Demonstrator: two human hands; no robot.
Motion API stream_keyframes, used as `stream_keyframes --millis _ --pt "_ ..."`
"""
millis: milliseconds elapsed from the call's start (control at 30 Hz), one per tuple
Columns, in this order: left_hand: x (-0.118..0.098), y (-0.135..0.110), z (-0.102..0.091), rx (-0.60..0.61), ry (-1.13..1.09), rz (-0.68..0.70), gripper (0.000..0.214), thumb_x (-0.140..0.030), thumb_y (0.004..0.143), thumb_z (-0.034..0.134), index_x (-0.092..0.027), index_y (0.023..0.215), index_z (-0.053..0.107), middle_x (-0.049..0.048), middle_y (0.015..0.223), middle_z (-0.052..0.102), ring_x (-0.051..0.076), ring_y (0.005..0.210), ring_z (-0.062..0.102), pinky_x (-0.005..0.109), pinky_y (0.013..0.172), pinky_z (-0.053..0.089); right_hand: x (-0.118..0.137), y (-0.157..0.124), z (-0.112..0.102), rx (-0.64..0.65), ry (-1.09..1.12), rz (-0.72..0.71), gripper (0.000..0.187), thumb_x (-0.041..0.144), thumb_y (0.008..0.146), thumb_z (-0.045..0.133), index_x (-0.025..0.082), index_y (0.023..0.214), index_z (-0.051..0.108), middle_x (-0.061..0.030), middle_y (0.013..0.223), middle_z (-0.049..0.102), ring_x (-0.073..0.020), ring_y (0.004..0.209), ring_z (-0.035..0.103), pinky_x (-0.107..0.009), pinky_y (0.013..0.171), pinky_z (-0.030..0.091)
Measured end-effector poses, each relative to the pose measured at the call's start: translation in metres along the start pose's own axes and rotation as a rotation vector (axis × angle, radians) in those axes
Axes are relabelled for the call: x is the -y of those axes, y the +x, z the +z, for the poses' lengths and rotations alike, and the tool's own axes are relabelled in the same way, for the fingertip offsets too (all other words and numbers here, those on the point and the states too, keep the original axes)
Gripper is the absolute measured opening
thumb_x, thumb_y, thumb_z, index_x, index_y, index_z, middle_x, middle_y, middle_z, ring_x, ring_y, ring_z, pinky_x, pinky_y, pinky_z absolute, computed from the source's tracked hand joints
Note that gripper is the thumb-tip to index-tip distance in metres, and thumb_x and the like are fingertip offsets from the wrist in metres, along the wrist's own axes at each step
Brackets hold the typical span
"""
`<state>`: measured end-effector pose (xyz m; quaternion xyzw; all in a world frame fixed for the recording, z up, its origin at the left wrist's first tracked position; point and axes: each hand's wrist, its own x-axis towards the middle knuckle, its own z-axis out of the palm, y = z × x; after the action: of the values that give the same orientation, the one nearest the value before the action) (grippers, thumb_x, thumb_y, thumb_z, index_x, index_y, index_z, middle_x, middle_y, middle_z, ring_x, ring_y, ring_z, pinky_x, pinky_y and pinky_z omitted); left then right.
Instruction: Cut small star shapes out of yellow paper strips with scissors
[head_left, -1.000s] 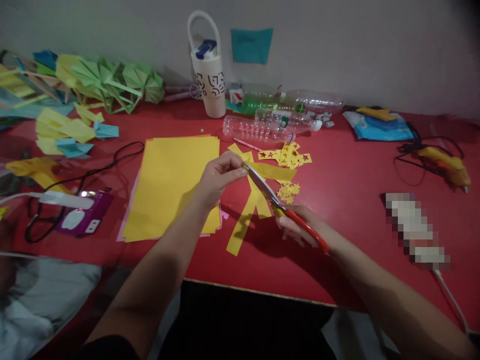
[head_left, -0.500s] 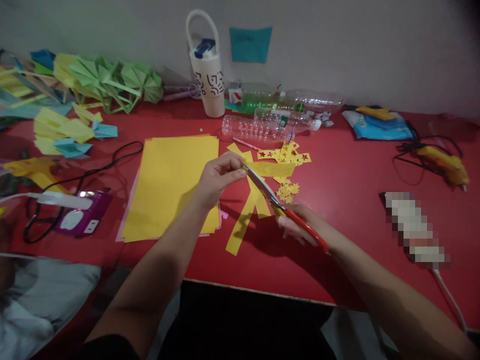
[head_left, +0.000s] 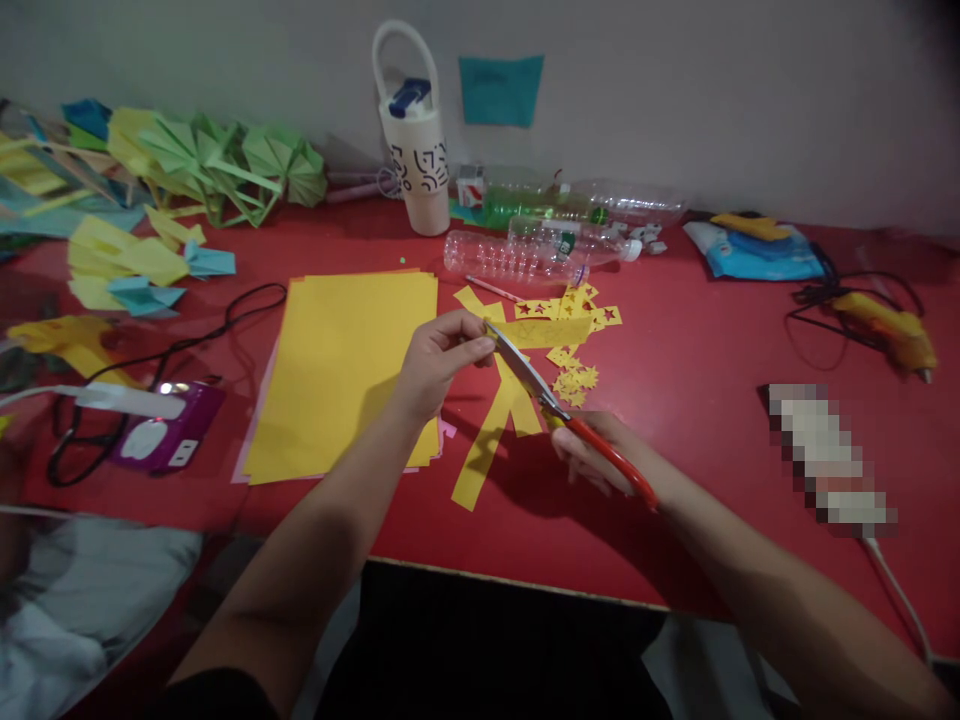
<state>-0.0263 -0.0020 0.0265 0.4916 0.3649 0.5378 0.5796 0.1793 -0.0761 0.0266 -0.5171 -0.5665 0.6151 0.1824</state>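
My left hand [head_left: 437, 358] pinches one end of a yellow paper strip [head_left: 551, 331] above the red table [head_left: 675, 380]. My right hand [head_left: 600, 452] grips red-handled scissors [head_left: 559, 410], whose blades point up-left and meet the strip right beside my left fingertips. Under the hands lie loose yellow strips [head_left: 491, 430]. A stack of yellow paper sheets [head_left: 345, 365] lies to the left of them.
Yellow star cut-outs [head_left: 576, 380] and punched scraps [head_left: 574, 306] lie past the scissors. Clear plastic bottles [head_left: 517, 258], a white cup holder [head_left: 418, 150], folded paper shapes [head_left: 217, 165], a purple charger [head_left: 161, 435] with cable, and a yellow glue gun [head_left: 892, 335] surround the work spot.
The free end of the held yellow strip has swung upward, now lying nearly level. Both hands and the scissors stay almost where they were.
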Motion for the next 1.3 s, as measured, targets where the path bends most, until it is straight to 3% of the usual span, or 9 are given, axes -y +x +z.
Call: stream_keyframes --millis 133,533,700,833,967,1167,1300 --pt "0.0 0.0 0.0 0.011 -0.004 0.007 0.018 -0.023 0.059 0.074 -0.018 0.056 0.057 -0.0042 0.056 0.056 0.007 0.052 0.053 0.023 0.055 0.046 0.001 0.0 0.0 0.005 0.0 0.021 0.054 0.072 0.076 0.06 0.024 0.058 0.041 0.0122 0.033 0.035 -0.0066 0.028 0.036 -0.025 0.041 0.044" --pt "-0.001 0.001 0.001 -0.021 -0.008 -0.021 0.015 -0.021 0.057 0.073 -0.018 0.057 0.058 -0.0042 0.056 0.057 0.006 0.052 0.054 0.023 0.056 0.047 0.0 0.002 0.002 -0.043 0.002 0.041 0.058 0.077 0.068 0.064 0.024 0.058 0.04 0.0112 0.034 0.036 -0.007 0.028 0.037 -0.026 0.04 0.045" --pt "-0.002 0.001 0.0 -0.055 -0.04 -0.076 0.016 -0.02 0.056 0.069 -0.017 0.054 0.054 -0.0061 0.052 0.052 0.004 0.048 0.052 0.019 0.052 0.045 -0.003 0.004 -0.001 -0.212 0.077 -0.097 0.055 0.074 0.067 0.068 0.023 0.063 0.046 0.0115 0.036 0.039 -0.0072 0.029 0.04 -0.028 0.047 0.051" --pt "-0.001 0.001 0.001 0.039 -0.075 -0.266 0.014 -0.018 0.051 0.067 -0.016 0.053 0.053 -0.0064 0.053 0.052 0.003 0.045 0.05 0.017 0.047 0.041 -0.004 0.008 -0.01 -0.397 0.132 -0.208 0.049 0.066 0.066 0.074 0.023 0.071 0.053 0.0119 0.039 0.042 -0.0074 0.03 0.039 -0.026 0.042 0.047" --pt "0.001 -0.001 0.01 0.175 -0.056 -0.409 0.014 -0.019 0.05 0.068 -0.017 0.051 0.054 -0.0061 0.051 0.053 0.003 0.044 0.049 0.018 0.046 0.039 -0.004 0.012 -0.017 -0.429 0.202 -0.199 0.046 0.06 0.061 0.079 0.022 0.07 0.055 0.0119 0.039 0.042 -0.0066 0.029 0.036 -0.025 0.037 0.041" --pt "0.01 0.003 0.023 0.272 0.018 -0.444 0.016 -0.022 0.054 0.067 -0.017 0.056 0.052 -0.0048 0.052 0.049 0.005 0.046 0.047 0.022 0.052 0.039 -0.004 0.013 -0.02 -0.24 0.253 -0.128 0.039 0.05 0.06 0.08 0.023 0.066 0.053 0.0141 0.033 0.038 -0.0057 0.027 0.033 -0.027 0.046 0.05" --pt "0.019 0.011 0.02 0.232 0.333 -0.321 0.008 -0.023 0.065 0.062 -0.018 0.066 0.057 -0.0011 0.064 0.054 0.01 0.061 0.051 0.028 0.065 0.043 -0.004 0.012 -0.024 -0.357 0.297 -0.204 0.033 0.044 0.064 0.078 0.023 0.068 0.053 0.0139 0.035 0.039 -0.0054 0.027 0.032 -0.025 0.042 0.045"
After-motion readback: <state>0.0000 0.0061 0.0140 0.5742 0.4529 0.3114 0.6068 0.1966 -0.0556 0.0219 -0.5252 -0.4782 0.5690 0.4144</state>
